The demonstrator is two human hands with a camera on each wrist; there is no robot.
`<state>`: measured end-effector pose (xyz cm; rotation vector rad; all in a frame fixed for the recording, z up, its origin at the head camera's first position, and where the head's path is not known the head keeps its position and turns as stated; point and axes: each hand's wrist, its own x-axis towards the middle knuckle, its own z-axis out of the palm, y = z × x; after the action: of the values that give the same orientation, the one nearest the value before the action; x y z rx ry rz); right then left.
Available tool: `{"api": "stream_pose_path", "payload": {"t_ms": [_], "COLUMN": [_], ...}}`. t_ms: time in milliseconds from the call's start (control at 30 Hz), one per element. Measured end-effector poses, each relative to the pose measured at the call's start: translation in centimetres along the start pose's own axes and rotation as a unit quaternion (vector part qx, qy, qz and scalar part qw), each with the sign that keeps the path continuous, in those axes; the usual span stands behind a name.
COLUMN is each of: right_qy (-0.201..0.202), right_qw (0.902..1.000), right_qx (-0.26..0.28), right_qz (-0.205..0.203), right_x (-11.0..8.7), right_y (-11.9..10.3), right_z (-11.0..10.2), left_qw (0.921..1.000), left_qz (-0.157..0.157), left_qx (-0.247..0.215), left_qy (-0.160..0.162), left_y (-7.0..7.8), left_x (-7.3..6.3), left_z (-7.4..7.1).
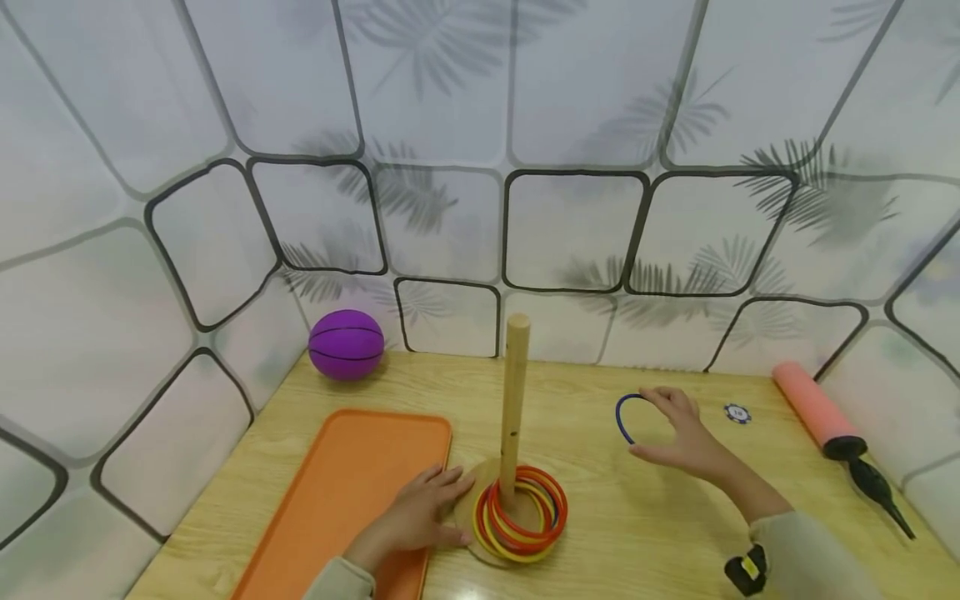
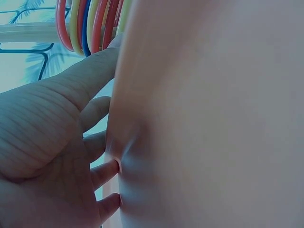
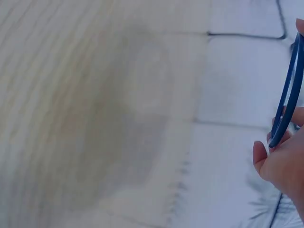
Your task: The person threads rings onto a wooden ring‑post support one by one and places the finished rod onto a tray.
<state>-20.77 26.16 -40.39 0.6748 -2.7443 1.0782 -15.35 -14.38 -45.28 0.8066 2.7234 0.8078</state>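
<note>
My right hand (image 1: pixel 678 437) holds a thin blue ring (image 1: pixel 619 417) above the table, right of the wooden peg, pinched at the ring's edge between thumb and fingers. The right wrist view shows the blue ring (image 3: pixel 287 95) almost edge-on. A round wooden base (image 1: pixel 480 475) carries the upright peg (image 1: pixel 516 392). Several red, yellow and blue rings (image 1: pixel 558 492) lie stacked around the peg's foot. My left hand (image 1: pixel 416 512), fingers extended, rests at the base's left edge and over the tray's rim. It grips nothing.
An orange tray (image 1: pixel 360 467) lies left of the base. Behind it sits a purple ball (image 1: pixel 346 344) with black lines. A poker chip (image 1: pixel 737 413) and a pink pump (image 1: pixel 813 404) with a black nozzle lie at the right. Patterned cloth walls (image 1: pixel 450 225) stand behind and at the sides.
</note>
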Motion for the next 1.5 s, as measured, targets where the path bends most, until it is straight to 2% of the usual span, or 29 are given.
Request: {"api": "stream_pose_path", "payload": {"t_ms": [133, 367, 667, 767, 967, 1200, 1500], "right_qy": [-0.004, -0.013, -0.027, -0.037, -0.053, -0.066, -0.070], "right_qw": [0.9980, 0.9907, 0.9741, 0.9697, 0.9694, 0.9680, 0.9551], "right_qx": [-0.011, -0.038, -0.027, -0.020, -0.023, -0.002, 0.003], "right_qz": [-0.063, -0.130, -0.223, -0.241, -0.239, -0.242, -0.288], "right_x": [0.4, 1.2, 2.8, 3.5, 4.5, 5.4, 6.8], "right_y": [-2.8, -6.8, -12.0, -13.5, -15.9, -18.2, -20.1], "right_z": [-1.0, -2.9, -6.0, -6.9, -8.3, -9.6, -9.9], "left_qw": [1.0000, 1.0000, 1.0000, 1.0000, 1.0000, 1.0000, 0.9999], "left_qz": [0.000, 0.001, -0.003, -0.003, -0.002, -0.001, -0.010], "left_qx": [-0.001, -0.005, 0.000, 0.003, -0.002, -0.005, -0.008], "left_qy": [0.001, -0.002, -0.001, 0.000, 0.002, 0.000, -0.003], "left_y": [-0.1, 0.0, -0.2, -0.2, -0.2, -0.3, -0.4], "left_x": [0.0, -0.1, 0.1, 0.1, 0.0, 0.1, 0.1], "left_z": [-0.1, -0.1, 0.0, 0.0, 0.1, 0.1, 0.1]}}
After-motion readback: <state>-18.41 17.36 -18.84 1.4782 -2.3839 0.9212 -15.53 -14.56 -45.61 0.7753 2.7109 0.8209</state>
